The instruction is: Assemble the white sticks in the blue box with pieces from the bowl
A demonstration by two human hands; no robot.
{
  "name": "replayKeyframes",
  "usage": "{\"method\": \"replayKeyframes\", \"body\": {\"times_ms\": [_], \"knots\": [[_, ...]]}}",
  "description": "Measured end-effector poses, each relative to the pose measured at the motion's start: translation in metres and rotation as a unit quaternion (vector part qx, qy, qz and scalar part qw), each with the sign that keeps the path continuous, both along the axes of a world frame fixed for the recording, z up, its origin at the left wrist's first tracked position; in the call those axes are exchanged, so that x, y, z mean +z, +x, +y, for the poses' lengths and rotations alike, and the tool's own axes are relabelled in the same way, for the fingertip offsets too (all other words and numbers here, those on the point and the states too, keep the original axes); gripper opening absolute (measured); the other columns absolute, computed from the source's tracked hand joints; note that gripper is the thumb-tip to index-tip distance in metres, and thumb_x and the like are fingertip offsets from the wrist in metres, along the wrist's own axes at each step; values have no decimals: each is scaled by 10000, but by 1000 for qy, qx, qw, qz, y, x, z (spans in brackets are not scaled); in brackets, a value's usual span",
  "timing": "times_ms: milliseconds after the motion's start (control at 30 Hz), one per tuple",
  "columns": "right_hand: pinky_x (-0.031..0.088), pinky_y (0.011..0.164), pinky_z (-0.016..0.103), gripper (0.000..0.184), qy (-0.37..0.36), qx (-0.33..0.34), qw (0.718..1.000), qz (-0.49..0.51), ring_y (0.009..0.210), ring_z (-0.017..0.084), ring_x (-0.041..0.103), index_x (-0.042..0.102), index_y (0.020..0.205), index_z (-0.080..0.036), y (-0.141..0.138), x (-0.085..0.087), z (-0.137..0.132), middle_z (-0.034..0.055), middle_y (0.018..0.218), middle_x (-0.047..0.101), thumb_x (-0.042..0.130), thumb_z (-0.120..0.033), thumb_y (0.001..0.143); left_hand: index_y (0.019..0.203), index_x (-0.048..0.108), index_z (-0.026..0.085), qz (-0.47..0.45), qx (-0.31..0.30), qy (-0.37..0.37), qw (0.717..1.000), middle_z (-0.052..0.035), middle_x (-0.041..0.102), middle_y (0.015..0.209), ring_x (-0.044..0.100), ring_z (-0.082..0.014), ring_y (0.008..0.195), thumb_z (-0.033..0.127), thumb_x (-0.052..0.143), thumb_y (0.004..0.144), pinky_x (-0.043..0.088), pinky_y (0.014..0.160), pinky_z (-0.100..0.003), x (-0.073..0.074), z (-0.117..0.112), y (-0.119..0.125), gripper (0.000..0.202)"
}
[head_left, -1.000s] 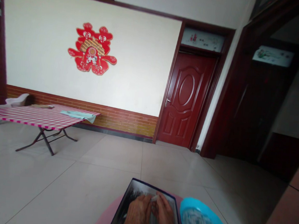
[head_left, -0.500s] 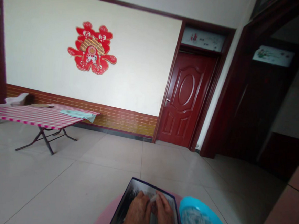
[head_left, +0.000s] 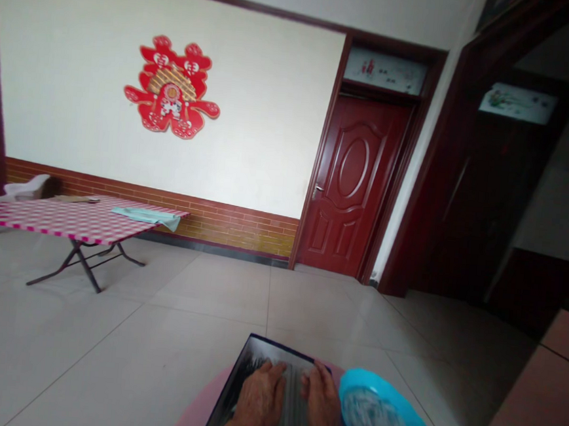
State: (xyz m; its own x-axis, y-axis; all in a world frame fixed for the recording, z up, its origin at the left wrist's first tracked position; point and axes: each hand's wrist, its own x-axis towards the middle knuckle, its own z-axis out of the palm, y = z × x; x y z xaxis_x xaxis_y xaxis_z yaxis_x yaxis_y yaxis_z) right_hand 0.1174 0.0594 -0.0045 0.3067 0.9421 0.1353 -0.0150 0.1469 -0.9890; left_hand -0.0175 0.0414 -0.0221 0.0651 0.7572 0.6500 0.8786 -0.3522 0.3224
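At the bottom edge both my hands rest over a dark rectangular tray (head_left: 244, 380) that lies on a pink round surface (head_left: 210, 410). My left hand (head_left: 258, 402) lies knuckles up with its fingers curled down onto the tray. A small gap separates it from my right hand (head_left: 319, 407), which has its fingers bent onto the tray too. Whether either hand holds anything is hidden. A blue bowl (head_left: 349, 389) with pale whitish pieces stands just right of the tray.
A folding table with a red checked cloth (head_left: 67, 221) stands at the left, with a pale green cloth on it. A red paper ornament (head_left: 172, 88) hangs on the white wall. A dark red door (head_left: 350, 185) is shut. Tiled floor lies between.
My hands, pressed together around a small pale piece before, have drawn apart on the tray; the piece is no longer seen. The view has tilted slightly.
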Motion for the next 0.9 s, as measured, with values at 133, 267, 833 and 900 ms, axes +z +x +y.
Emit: {"method": "replayKeyframes", "body": {"times_ms": [133, 267, 833, 900], "knots": [[502, 652, 335, 311, -17, -14, 993, -116, 698, 236, 649, 678, 851, -202, 2, 1, 3, 53, 767, 710, 537, -423, 682, 1250, 544, 218, 21, 14, -37, 999, -82, 695, 886, 667, -182, 756, 146, 312, 904, 528, 706, -286, 7, 0, -7, 422], [485, 755, 321, 263, 22, 17, 962, -273, 813, 236, 656, 701, 803, -208, 0, 15, 5, 64, 833, 728, 472, -294, 708, 1244, 549, 219, 22, 1, -71, 997, -81, 691, 960, 670, -182, 833, 152, 317, 914, 524, 760, -279, 13, -3, -9, 409], [363, 595, 259, 144, -34, 37, 911, -409, 570, 153, 541, 677, 571, -212, 175, 63, -43, -20, 563, 646, 543, -205, 623, 1231, 541, 188, 10, -71, -112, 991, -93, 666, 1043, 631, -181, 971, 174, 302, 932, 473, 893, -305, 16, -9, -10, 383], [331, 545, 243, 137, -46, 67, 910, -406, 520, 135, 504, 660, 520, -208, 188, 61, -66, -37, 507, 615, 545, -162, 579, 1226, 550, 195, 10, -76, -107, 991, -88, 674, 1014, 636, -184, 941, 190, 307, 932, 481, 872, -304, 15, -9, -9, 381]]}}
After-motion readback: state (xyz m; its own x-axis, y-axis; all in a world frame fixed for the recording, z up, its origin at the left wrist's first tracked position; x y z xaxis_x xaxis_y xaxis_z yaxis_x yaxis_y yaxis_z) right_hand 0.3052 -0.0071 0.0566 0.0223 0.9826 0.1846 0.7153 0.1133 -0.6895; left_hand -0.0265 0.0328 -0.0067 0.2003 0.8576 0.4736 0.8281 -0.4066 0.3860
